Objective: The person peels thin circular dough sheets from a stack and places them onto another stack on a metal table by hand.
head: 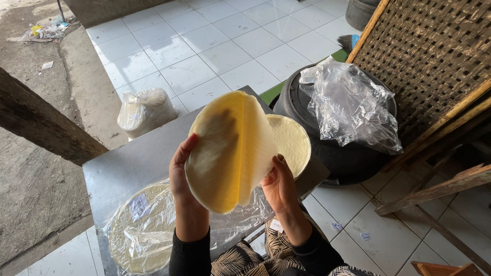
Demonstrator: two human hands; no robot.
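Both hands are raised above the metal desk (123, 168), holding a stack of thin round pale-yellow sheets (227, 151) up on edge between them. The left hand (180, 171) cups the left rim, thumb at the front and fingers hidden behind; the right hand (279, 184) presses against the right rim, its fingers curled around the back. Each hand is closed loosely on the rim rather than clenched, which looks suited to sheets this thin, likely to crack under a tight pinch.

The stack is fanned apart down the middle, so a vertical seam shows where the front sheets part from the rest; holding it on edge lets the sheets separate freely. The discs look dry and stiff, creamy yellow with paler, whitish rims, the front face slightly blurred.

Behind the right hand another round sheet (291, 140) lies flat near the desk's far edge. At the near left a wrapped stack of discs (140, 230) lies flat in clear plastic, its wrap opened toward the hands. Beyond the desk a crumpled clear plastic sheet (353, 105) lies over a dark round tub (340, 158), and a tied bag (146, 110) stands on the tiled floor (215, 46)
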